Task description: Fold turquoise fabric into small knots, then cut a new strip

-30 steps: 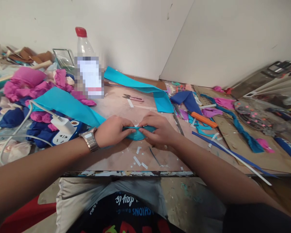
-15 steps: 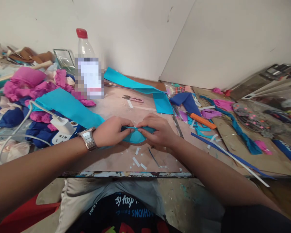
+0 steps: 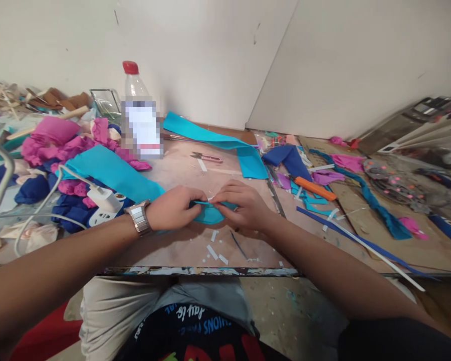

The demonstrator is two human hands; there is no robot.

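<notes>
Between my hands is a piece of turquoise fabric point(image 3: 209, 215), its upper edge folded and pinched. My left hand point(image 3: 176, 206), with a metal watch on the wrist, grips the fabric's left part between thumb and fingers. On the other side my right hand point(image 3: 244, 204) pinches the same edge, its fingertips nearly meeting those of the left. Something small and white shows at the pinch, too small to name. A long turquoise strip point(image 3: 116, 173) runs off to the left behind my left wrist. Thread snips point(image 3: 207, 157) with pink handles lie beyond the hands.
Behind stands a red-capped bottle point(image 3: 135, 85) with a phone point(image 3: 145, 128) before it. Pink and blue fabric bundles point(image 3: 56, 135), a charger and a power strip point(image 3: 101, 215) crowd the left. To the right lie an orange cutter point(image 3: 314, 188), cloth scraps and a white stick point(image 3: 376, 250).
My right fingers have shifted slightly along the fabric's edge, and less turquoise shows between the hands. The whole view has tilted a little; both hands keep their grip.
</notes>
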